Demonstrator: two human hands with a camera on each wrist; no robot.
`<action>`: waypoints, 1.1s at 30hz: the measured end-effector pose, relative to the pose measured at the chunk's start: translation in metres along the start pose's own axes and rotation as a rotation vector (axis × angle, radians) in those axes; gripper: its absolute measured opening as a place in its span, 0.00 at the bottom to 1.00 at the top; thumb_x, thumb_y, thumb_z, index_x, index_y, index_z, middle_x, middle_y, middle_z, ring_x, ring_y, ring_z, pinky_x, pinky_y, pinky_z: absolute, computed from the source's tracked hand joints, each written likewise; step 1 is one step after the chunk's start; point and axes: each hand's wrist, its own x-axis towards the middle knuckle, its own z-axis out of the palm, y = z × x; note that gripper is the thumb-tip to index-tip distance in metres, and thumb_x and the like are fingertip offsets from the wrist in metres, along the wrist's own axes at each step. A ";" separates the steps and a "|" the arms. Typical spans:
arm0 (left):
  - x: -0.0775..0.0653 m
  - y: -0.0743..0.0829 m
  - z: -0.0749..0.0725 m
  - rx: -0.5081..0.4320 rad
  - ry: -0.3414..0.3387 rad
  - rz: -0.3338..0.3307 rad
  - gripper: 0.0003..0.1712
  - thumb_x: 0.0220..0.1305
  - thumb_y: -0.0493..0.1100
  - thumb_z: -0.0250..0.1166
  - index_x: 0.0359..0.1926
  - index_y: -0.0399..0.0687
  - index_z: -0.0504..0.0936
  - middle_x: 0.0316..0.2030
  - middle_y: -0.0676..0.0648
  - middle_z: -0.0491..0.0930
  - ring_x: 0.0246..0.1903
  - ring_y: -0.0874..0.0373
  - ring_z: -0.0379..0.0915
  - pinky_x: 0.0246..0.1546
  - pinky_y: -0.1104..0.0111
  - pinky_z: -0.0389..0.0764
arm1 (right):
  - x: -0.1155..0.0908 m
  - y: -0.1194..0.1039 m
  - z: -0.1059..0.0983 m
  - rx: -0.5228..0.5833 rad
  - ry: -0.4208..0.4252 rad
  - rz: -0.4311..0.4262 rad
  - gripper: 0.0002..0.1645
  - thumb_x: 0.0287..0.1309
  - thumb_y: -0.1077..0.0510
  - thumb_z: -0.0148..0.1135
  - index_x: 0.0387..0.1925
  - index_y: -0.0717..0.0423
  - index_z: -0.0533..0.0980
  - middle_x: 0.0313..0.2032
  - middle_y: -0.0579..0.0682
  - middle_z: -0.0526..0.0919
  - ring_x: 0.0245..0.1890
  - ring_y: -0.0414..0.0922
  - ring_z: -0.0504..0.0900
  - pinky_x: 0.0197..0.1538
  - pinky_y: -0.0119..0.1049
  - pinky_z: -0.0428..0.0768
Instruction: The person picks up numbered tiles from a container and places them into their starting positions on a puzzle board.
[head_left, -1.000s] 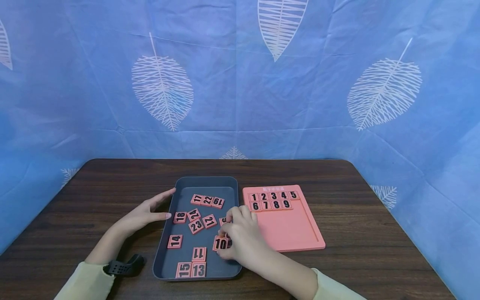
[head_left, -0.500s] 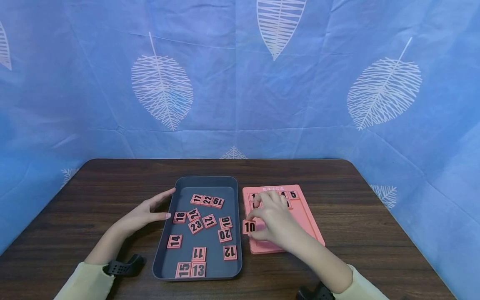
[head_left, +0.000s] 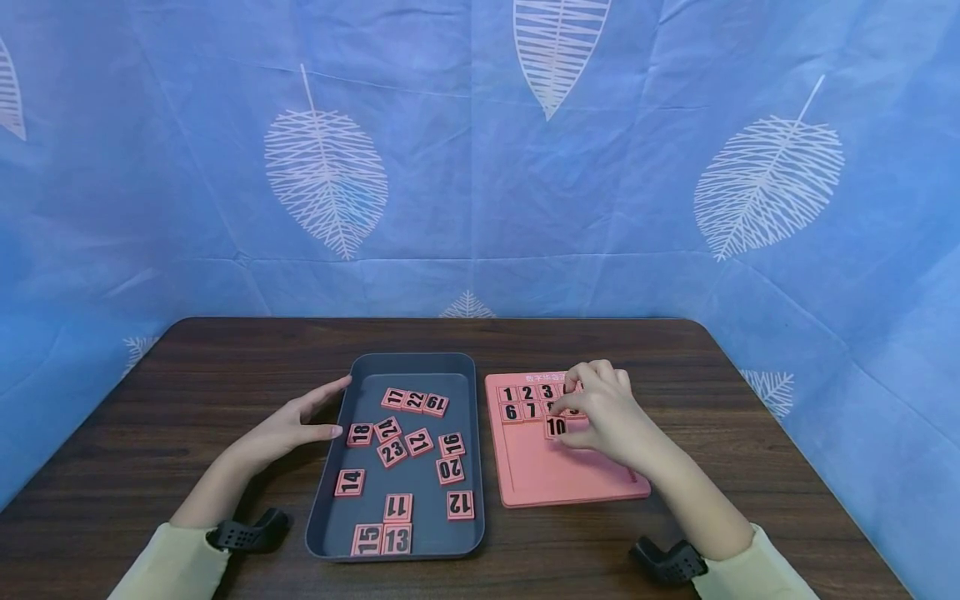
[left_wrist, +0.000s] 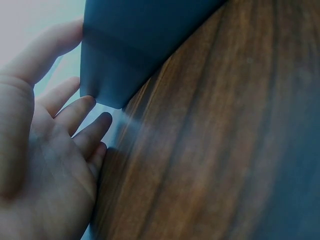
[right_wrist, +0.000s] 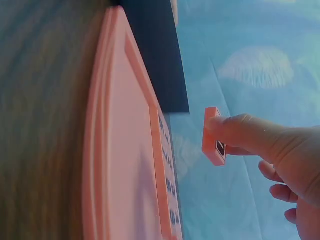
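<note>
My right hand (head_left: 611, 412) pinches a pink number tile (head_left: 556, 427) marked 10 between thumb and fingers. In the right wrist view the tile (right_wrist: 214, 136) hangs above the pink puzzle board (right_wrist: 127, 125), apart from its surface. On the board (head_left: 555, 475), a top row of tiles starts with 1, 2, 3 and a second row with 6, 7; the hand covers the right part of both. My left hand (head_left: 288, 425) rests its straight fingertips and thumb against the left wall of the dark grey tray (head_left: 330, 492). The left wrist view shows those fingers (left_wrist: 75, 112) at the tray's outer side.
Several loose number tiles lie in the tray, among them 12 (head_left: 460, 505), 13 (head_left: 397, 539) and 14 (head_left: 349, 482), turned various ways. Tray and board stand side by side on a dark wooden table (head_left: 247, 358). A blue leaf-patterned cloth (head_left: 465, 167) hangs behind.
My right hand has taken tile 10 from the tray's right side and carried it rightward over the board, under the second row. The left hand has stayed at the tray.
</note>
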 end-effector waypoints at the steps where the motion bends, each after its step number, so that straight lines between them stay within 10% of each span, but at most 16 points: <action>1: 0.000 0.000 0.000 0.001 -0.001 0.003 0.42 0.65 0.43 0.63 0.75 0.50 0.53 0.72 0.36 0.48 0.69 0.32 0.38 0.58 0.31 0.48 | 0.000 0.005 -0.001 -0.006 0.000 0.008 0.14 0.34 0.49 0.81 0.27 0.43 0.85 0.38 0.44 0.67 0.45 0.50 0.62 0.43 0.49 0.57; 33: 0.001 0.002 -0.001 -0.009 -0.010 0.003 0.42 0.65 0.42 0.63 0.75 0.49 0.52 0.72 0.36 0.47 0.69 0.32 0.37 0.58 0.31 0.46 | -0.015 0.080 0.013 -0.101 -0.094 0.084 0.16 0.41 0.53 0.79 0.36 0.50 0.86 0.36 0.47 0.66 0.43 0.53 0.61 0.42 0.50 0.54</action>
